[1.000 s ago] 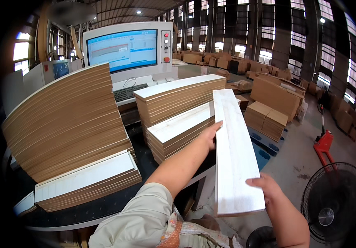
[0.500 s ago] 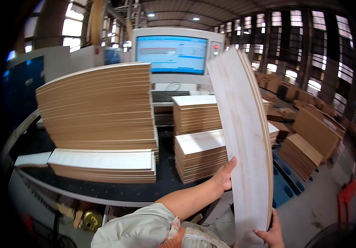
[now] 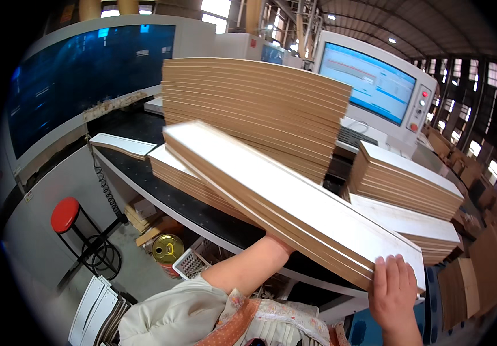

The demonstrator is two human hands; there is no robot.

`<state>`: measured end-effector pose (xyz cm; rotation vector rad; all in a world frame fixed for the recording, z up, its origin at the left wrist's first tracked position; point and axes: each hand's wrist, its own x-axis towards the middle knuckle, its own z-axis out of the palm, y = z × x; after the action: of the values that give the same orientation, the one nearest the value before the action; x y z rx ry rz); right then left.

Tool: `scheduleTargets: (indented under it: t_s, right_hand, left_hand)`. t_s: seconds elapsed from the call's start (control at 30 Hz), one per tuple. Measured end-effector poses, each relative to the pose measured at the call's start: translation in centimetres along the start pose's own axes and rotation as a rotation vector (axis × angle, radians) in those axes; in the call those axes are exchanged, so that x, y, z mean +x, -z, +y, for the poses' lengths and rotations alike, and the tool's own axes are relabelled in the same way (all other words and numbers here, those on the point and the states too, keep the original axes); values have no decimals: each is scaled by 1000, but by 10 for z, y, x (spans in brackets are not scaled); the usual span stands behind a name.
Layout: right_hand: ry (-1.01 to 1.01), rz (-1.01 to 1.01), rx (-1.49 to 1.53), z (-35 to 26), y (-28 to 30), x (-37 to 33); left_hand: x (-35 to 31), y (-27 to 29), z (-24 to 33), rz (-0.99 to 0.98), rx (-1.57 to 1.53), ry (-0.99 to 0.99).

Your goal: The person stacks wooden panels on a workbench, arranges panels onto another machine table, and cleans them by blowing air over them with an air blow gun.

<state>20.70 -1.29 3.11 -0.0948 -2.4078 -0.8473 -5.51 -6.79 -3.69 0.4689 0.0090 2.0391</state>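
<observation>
At near right, the right hand (image 3: 394,291) grips white-topped boards (image 3: 294,193). Beneath, the left hand (image 3: 278,242) is mostly hidden; its grip cannot be told.

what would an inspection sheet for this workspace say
Surface: black tabletop, partly covered.
Job's things: white-topped boards slant over a low stack, contact unclear; tall stack behind.
Clutter: loose white piece left of the low stack; can and white basket lower down.
Grips: right grip holds the boards' right end, fingers over the top; left grip mostly hidden beneath, closure unclear.
Cables: coiled black cord hangs below the tabletop's edge.
Surroundings: red stool at left; lit monitor at right.
</observation>
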Motion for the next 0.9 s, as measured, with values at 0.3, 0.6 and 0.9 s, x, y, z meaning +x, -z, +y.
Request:
scheduleTargets:
  t_s: [0.3, 0.6, 0.9]
  right_hand:
    - [222, -9, -8, -46, -42, 124]
    - [222, 22, 49, -91, -134, 192]
    - [-561, 159, 562, -106, -192, 127]
  left_hand:
    - [-8, 41, 115, 42, -176, -27]
    - [-60, 82, 149, 172, 134, 348]
    - [-126, 154, 317, 765, 808, -755]
